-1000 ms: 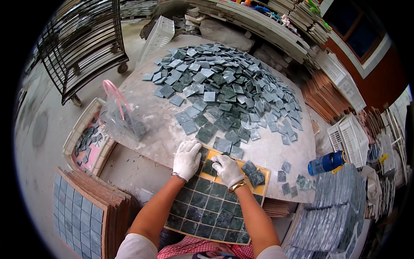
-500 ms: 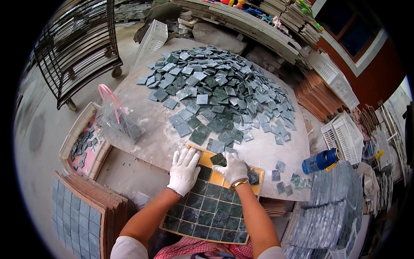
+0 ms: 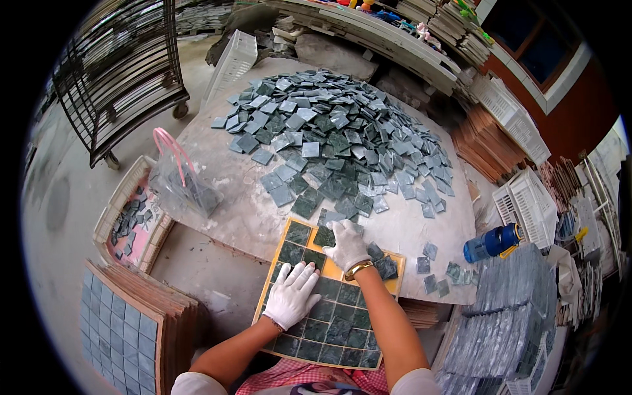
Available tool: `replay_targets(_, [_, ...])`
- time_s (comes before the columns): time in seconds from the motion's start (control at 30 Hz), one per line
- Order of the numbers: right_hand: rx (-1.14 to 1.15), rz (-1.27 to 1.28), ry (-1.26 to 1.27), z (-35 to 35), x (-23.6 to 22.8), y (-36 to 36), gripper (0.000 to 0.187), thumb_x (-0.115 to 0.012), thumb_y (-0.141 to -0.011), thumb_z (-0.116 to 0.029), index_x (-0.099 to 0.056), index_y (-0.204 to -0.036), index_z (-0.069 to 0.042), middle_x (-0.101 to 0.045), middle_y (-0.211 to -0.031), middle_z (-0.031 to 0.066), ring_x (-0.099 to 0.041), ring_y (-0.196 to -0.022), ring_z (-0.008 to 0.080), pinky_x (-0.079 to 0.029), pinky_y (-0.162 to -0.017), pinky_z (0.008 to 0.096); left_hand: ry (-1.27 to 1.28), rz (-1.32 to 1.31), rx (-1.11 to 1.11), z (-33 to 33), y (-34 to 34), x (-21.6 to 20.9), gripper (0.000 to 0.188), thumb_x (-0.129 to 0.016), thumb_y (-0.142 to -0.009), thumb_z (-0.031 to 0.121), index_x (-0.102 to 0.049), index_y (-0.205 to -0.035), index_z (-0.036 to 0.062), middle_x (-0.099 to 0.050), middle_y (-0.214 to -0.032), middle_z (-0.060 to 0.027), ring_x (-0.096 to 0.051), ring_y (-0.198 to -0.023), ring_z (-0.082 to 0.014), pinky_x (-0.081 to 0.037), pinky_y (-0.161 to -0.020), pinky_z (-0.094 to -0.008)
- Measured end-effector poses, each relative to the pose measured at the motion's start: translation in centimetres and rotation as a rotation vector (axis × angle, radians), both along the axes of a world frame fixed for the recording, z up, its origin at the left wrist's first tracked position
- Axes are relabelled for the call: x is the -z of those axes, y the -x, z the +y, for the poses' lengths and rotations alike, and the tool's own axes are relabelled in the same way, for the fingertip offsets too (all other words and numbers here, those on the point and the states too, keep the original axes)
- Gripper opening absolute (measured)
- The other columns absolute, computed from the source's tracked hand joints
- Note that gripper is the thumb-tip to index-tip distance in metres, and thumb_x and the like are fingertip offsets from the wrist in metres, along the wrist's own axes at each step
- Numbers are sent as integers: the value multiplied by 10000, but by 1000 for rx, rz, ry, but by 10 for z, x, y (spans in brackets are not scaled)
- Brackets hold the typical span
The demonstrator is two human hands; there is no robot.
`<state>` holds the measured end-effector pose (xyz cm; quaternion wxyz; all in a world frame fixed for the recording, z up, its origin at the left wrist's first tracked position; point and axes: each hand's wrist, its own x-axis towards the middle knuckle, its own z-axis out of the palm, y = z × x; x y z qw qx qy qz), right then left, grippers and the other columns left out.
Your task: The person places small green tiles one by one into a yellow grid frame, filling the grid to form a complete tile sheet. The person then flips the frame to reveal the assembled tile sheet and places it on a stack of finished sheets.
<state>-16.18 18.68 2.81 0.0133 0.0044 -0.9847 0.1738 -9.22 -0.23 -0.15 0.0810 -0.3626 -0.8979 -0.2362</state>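
Observation:
A yellow tray [image 3: 334, 271] leans at the table's near edge, its lower part filled with rows of dark green stone tiles [image 3: 342, 313]. My left hand [image 3: 291, 296], in a white glove, lies on these tiles at the left with its fingers stretched out. My gloved right hand [image 3: 347, 246] is over the upper part of the tray, its thumb and fingers closed on a dark green tile [image 3: 323, 236]. That tile sits beside the one in the tray's upper left corner [image 3: 298, 232]. Loose tiles [image 3: 386, 267] rest inside the tray right of my right wrist.
A large heap of tiles [image 3: 336, 125] covers the table's far half. On the right are a blue bottle [image 3: 490, 243] and stacked tile sheets [image 3: 494, 316]. At left stand a plastic bag [image 3: 187, 187], a crate of tile pieces [image 3: 131, 220], stacked tiled boards [image 3: 122, 319] and a wheeled rack [image 3: 122, 79].
My left hand has slid from the tray's upper left corner down toward me, uncovering tiles there. My right hand has shifted slightly left and away with the tile, bringing it beside the corner tile.

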Motion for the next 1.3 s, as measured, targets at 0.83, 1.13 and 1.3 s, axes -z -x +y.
replay_targets(0.83, [453, 197, 271, 86, -1, -121, 314, -666, -786, -150, -617, -1059, -3, -622, -990, 151, -620, -774, 251, -496, -731, 348, 82, 55, -53, 38, 78, 10, 495, -536, -857, 305, -475, -1304, 103, -442, -1389, -71, -368, -1303, -252, -227, -1083, -481])
replay_targets(1.13, [404, 119, 4, 82, 6, -115, 637, -761, -683, -356, -546, -1199, -50, -566, -1098, 139, -596, -961, 311, -494, -803, 386, 38, -65, 233, 22, 9, 0, 493, -590, -826, 278, -520, -1260, 54, -531, -1294, -119, -457, -1244, -281, -251, -1082, -488])
replay_targets(1.3, [437, 99, 126, 81, -3, -112, 585, -763, -649, -274, -545, -1141, -46, -552, -1073, 154, -581, -944, 323, -489, -803, 404, -164, -175, 240, 7, 13, -1, 448, -572, -789, 78, -535, -1234, 37, -541, -1272, -142, -476, -1214, -331, -311, -1055, -475])
